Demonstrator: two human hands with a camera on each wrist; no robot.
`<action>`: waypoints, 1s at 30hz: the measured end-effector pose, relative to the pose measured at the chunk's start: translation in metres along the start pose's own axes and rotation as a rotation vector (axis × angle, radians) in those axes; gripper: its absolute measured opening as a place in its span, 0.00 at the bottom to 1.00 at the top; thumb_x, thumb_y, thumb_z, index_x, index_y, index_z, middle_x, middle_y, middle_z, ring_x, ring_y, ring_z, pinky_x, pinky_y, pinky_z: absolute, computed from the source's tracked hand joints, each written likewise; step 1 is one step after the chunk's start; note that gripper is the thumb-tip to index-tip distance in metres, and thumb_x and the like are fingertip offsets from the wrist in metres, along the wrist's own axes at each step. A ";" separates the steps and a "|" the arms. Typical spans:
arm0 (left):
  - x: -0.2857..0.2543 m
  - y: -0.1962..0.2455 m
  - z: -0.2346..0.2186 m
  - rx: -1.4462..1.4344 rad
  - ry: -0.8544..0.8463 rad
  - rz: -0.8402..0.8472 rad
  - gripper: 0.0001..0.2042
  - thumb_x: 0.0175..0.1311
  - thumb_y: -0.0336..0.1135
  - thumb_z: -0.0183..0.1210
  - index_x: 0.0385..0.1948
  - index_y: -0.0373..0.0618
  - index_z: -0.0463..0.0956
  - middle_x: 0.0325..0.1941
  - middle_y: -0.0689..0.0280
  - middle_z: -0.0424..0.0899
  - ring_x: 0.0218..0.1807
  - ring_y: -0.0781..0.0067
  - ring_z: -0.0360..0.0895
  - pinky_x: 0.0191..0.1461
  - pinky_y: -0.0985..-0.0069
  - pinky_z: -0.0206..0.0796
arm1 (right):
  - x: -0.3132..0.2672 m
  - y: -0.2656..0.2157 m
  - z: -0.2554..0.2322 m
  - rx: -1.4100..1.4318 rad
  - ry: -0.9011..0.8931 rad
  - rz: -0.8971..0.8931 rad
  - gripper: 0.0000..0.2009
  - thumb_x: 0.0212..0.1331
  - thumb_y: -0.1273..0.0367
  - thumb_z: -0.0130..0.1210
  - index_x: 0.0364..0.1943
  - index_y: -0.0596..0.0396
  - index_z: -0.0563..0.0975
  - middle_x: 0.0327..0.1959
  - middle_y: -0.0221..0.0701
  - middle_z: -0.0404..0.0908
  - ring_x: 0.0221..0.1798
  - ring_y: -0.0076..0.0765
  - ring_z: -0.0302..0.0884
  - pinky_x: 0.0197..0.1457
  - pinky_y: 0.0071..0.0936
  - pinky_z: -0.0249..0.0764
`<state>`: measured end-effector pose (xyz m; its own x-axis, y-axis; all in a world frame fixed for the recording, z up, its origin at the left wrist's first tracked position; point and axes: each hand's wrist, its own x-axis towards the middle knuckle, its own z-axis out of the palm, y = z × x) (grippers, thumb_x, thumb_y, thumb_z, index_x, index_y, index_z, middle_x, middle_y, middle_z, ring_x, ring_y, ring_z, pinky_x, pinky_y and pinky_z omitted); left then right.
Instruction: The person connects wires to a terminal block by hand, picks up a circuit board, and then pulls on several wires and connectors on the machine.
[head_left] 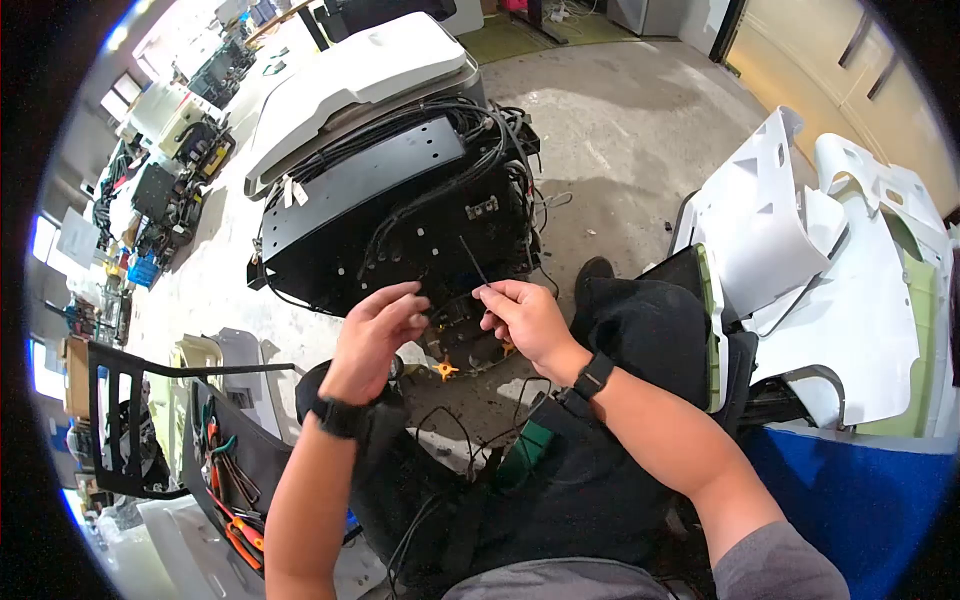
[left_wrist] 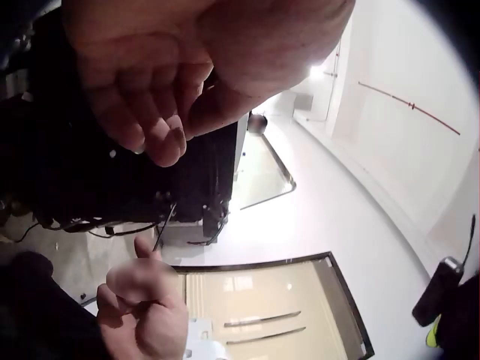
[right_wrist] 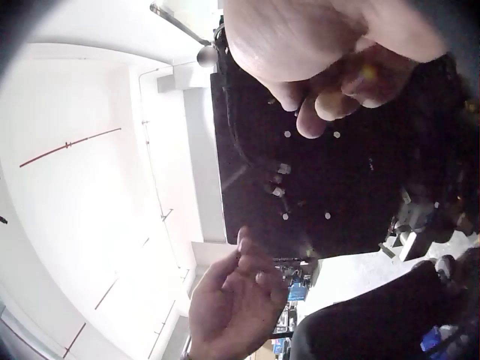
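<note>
My right hand [head_left: 530, 318] pinches a thin dark strip [head_left: 472, 262] between thumb and fingers; its free end points up and away, towards the machine. In the left wrist view the same strip [left_wrist: 164, 227] sticks out from the fingertips. My left hand [head_left: 375, 335] is held a little to the left, fingers loosely bent, with nothing seen in it. Both hands are in front of a black metal machine body [head_left: 400, 220] with small holes and a small connector [head_left: 482, 208] on its face. Black cables [head_left: 440, 115] run along its top under a white cover [head_left: 360, 65].
An orange star-shaped knob [head_left: 446, 370] sits low below the hands. At the left, a pouch holds pliers and other hand tools [head_left: 235, 530]. White plastic panels [head_left: 760, 230] stand at the right, above a blue surface [head_left: 850, 490]. Loose black wires [head_left: 450, 425] hang between the person's legs.
</note>
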<state>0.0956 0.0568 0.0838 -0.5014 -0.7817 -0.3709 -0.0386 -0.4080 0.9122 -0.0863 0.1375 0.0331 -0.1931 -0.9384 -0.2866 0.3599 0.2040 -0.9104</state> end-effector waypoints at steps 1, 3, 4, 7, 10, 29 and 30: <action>0.010 -0.003 0.008 0.005 -0.001 -0.002 0.15 0.62 0.31 0.51 0.50 0.35 0.67 0.39 0.65 0.77 0.36 0.78 0.73 0.40 0.81 0.65 | 0.000 -0.001 0.000 0.005 0.001 0.000 0.11 0.61 0.64 0.49 0.38 0.57 0.77 0.21 0.25 0.76 0.20 0.14 0.66 0.24 0.13 0.63; 0.028 -0.010 0.019 0.015 -0.015 0.002 0.17 0.62 0.34 0.53 0.50 0.35 0.68 0.42 0.62 0.78 0.40 0.78 0.74 0.45 0.81 0.66 | 0.000 -0.001 0.000 -0.016 0.024 -0.018 0.11 0.60 0.64 0.49 0.38 0.57 0.77 0.21 0.24 0.75 0.20 0.14 0.66 0.24 0.12 0.63; 0.036 -0.015 0.021 -0.003 -0.055 0.006 0.18 0.63 0.36 0.52 0.51 0.36 0.68 0.44 0.62 0.78 0.41 0.78 0.74 0.45 0.81 0.66 | 0.001 -0.001 -0.001 -0.009 0.032 -0.021 0.11 0.60 0.64 0.49 0.38 0.57 0.77 0.21 0.24 0.75 0.20 0.14 0.66 0.24 0.12 0.63; 0.049 -0.023 0.029 -0.031 -0.102 -0.001 0.18 0.63 0.38 0.53 0.50 0.35 0.69 0.44 0.63 0.78 0.42 0.77 0.75 0.47 0.81 0.67 | 0.002 0.003 -0.005 -0.028 -0.010 -0.012 0.11 0.60 0.64 0.50 0.37 0.57 0.77 0.20 0.23 0.75 0.21 0.14 0.67 0.25 0.13 0.63; 0.058 -0.031 0.032 -0.050 -0.138 -0.022 0.17 0.62 0.36 0.54 0.49 0.34 0.70 0.43 0.62 0.78 0.41 0.77 0.75 0.48 0.80 0.67 | 0.005 0.014 -0.007 -0.047 -0.022 -0.021 0.11 0.60 0.64 0.50 0.35 0.57 0.77 0.20 0.24 0.76 0.22 0.14 0.68 0.25 0.14 0.63; 0.053 -0.029 0.020 0.017 -0.061 0.012 0.16 0.62 0.33 0.54 0.47 0.31 0.69 0.37 0.62 0.78 0.37 0.76 0.75 0.45 0.79 0.68 | 0.004 0.020 0.017 0.043 -0.066 -0.073 0.11 0.60 0.64 0.50 0.40 0.56 0.74 0.25 0.25 0.76 0.22 0.14 0.66 0.25 0.14 0.63; 0.052 -0.029 0.021 0.002 -0.061 -0.001 0.16 0.61 0.33 0.54 0.47 0.32 0.70 0.37 0.62 0.78 0.37 0.76 0.75 0.44 0.80 0.68 | 0.002 0.019 0.018 0.056 -0.062 -0.088 0.11 0.59 0.64 0.51 0.41 0.57 0.73 0.26 0.26 0.76 0.22 0.14 0.66 0.24 0.14 0.63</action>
<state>0.0522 0.0379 0.0422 -0.5530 -0.7512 -0.3603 -0.0407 -0.4076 0.9123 -0.0637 0.1343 0.0207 -0.1703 -0.9677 -0.1858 0.3949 0.1057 -0.9126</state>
